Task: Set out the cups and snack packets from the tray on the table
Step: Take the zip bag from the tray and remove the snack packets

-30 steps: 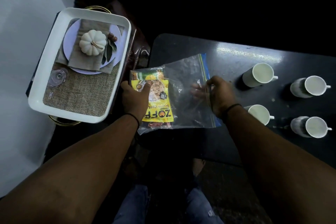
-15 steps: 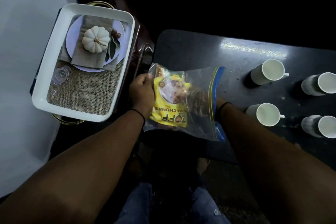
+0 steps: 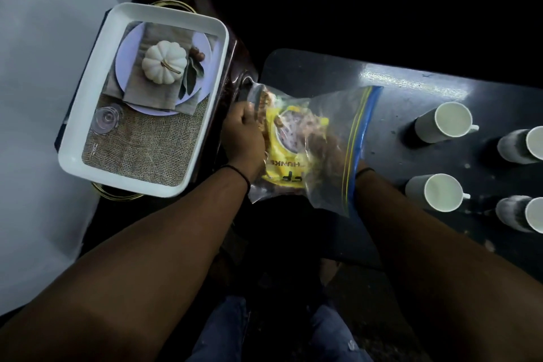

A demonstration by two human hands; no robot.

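Note:
A clear zip bag point(image 3: 332, 114) with a blue seal strip is held up over the left end of the dark table point(image 3: 411, 91). Inside it are a yellow snack packet point(image 3: 282, 161) and other packets. My left hand point(image 3: 244, 138) grips the bag's closed left end. My right hand point(image 3: 326, 150) is inside the bag through its mouth and shows only as a blur through the plastic beside the yellow packet; its grip cannot be made out. Several white cups stand on the table at the right, among them the far cup point(image 3: 451, 122) and the near cup point(image 3: 440, 192).
A white tray point(image 3: 85, 114) sits at the left on a gold-rimmed stand, holding a burlap mat, a plate with a white pumpkin point(image 3: 164, 64) and a small glass lid point(image 3: 105, 119). My knees are below the table's near edge.
The bag has been lifted and tilted off the table. My right hand moved from the bag's mouth into the bag, towards the yellow packet. My left hand shifted up along the bag's left end.

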